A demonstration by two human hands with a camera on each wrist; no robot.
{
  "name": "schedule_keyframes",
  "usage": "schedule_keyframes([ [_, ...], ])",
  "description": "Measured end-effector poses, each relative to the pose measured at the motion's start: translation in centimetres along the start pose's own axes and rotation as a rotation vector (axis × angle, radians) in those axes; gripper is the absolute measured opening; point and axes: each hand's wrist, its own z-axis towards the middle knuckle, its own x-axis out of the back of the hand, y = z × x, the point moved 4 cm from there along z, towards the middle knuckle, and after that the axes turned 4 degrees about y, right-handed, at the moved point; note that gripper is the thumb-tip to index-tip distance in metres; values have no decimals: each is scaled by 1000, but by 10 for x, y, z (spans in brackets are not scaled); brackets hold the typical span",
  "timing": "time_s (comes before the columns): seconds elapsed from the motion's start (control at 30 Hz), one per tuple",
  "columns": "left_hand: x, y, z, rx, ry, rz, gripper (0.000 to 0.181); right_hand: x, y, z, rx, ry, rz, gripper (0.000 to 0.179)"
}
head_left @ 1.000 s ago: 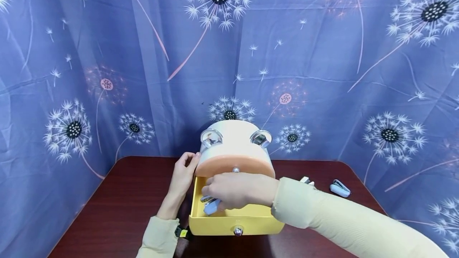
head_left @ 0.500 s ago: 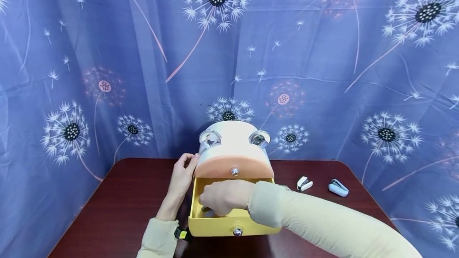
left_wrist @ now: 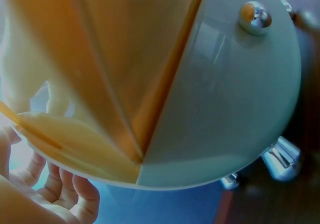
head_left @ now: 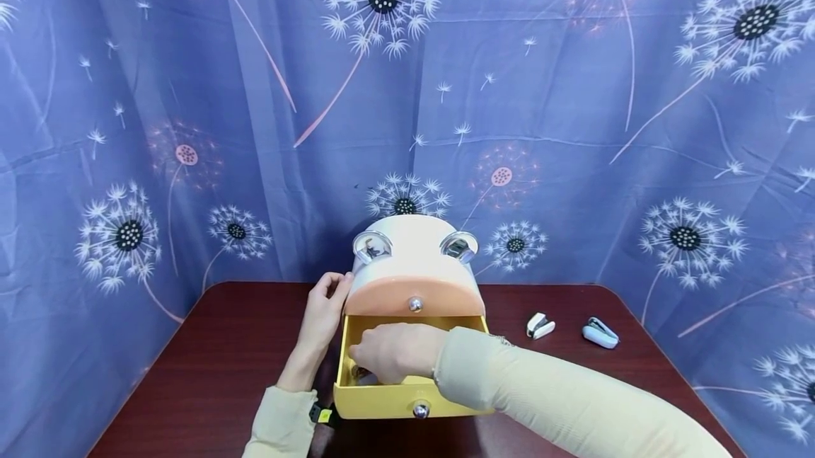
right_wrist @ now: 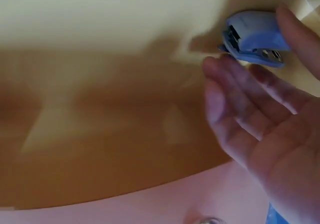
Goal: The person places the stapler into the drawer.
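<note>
A small cabinet with a white rounded body stands on the table, its yellow lower drawer pulled out. My right hand reaches down into the left part of that drawer. In the right wrist view, a small blue stapler lies between the thumb and bent fingers of my right hand, the thumb against its end and fingertips along its lower edge. From the head, this stapler is mostly hidden under the hand. My left hand rests against the cabinet's left side, fingers loosely bent in the left wrist view.
To the right on the dark red table lie a white stapler and a light blue stapler. Above the yellow drawer is a peach drawer front with a silver knob. A patterned blue curtain hangs behind.
My right hand has moved lower and a little left in the drawer with the blue stapler, which now shows less. The left hand stays at the cabinet's side.
</note>
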Motion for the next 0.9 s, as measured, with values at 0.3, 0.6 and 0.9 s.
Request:
schedule_keyframes([
  [0.3,0,3,-1,8,5,-9,32,11,13,-22,-76,21,44,39],
  [0.6,-5,24,-11,-12,2,19,24,50,24,-81,34,327,229,52],
  [0.9,-1,0,0,-35,33,26,33,52,48,-135,18,561,466,46],
])
